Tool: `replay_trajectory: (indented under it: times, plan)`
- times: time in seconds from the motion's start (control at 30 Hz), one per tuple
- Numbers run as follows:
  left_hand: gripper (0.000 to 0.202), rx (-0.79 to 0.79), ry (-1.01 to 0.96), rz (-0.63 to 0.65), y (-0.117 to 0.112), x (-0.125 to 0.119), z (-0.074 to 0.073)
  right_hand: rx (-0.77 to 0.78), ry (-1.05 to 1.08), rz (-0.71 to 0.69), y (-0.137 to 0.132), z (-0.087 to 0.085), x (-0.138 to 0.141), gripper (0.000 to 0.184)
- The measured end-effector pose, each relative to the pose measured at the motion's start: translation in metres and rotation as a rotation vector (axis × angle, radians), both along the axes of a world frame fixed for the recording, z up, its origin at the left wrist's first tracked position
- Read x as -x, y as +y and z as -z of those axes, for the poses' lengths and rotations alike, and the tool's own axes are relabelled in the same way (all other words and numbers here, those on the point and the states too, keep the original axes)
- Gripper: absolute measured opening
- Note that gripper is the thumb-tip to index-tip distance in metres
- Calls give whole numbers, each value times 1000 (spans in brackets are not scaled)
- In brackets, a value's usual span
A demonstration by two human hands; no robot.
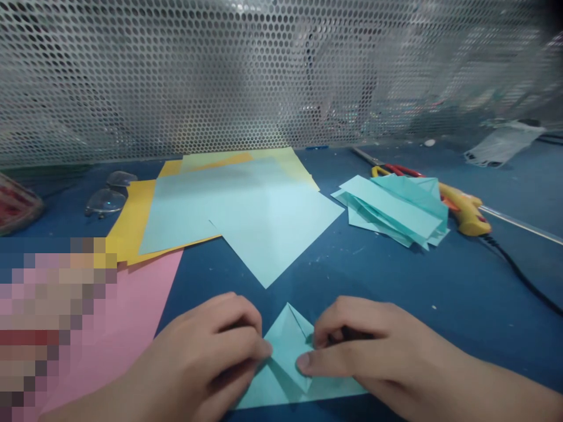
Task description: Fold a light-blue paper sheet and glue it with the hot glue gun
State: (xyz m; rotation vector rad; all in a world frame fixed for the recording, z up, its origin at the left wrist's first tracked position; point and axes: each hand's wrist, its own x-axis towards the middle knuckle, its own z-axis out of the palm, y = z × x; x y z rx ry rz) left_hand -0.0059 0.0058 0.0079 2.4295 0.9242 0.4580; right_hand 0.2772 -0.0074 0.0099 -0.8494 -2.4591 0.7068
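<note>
My left hand [211, 346] and right hand [352, 346] press curled fingers [308, 360] onto the folded teal paper [288, 346] between them, pinning it flat on the counter [440, 281].

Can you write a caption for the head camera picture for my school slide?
Left hand and right hand press folds into a light blue paper on a blue table.

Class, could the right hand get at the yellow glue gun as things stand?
Probably yes. The right hand presses the folded paper; the glue gun lies ahead on its own side. Bare blue table lies between, with the paper pile off to the gun's left.
</note>
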Motion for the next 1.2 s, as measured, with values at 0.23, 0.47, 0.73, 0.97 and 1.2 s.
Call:
replay_trajectory:
  times: [0.23,0.47,0.73,0.97,1.2]
  plan:
    - [27,-124,56,65,-6,11,1,-77,-124,-29,2,2,-5,30]
    - [28,-144,132,96,-6,6,0,-349,-161,-122,4,-7,6,49]
    - [35,-356,180,156,-10,7,5,-291,-134,-80,-1,-8,4,50]
    - [24,-186,52,15,-7,-3,9,162,145,237,3,12,6,33]
    - [22,6,24,10,4,-3,2,71,163,134,2,19,1,35]
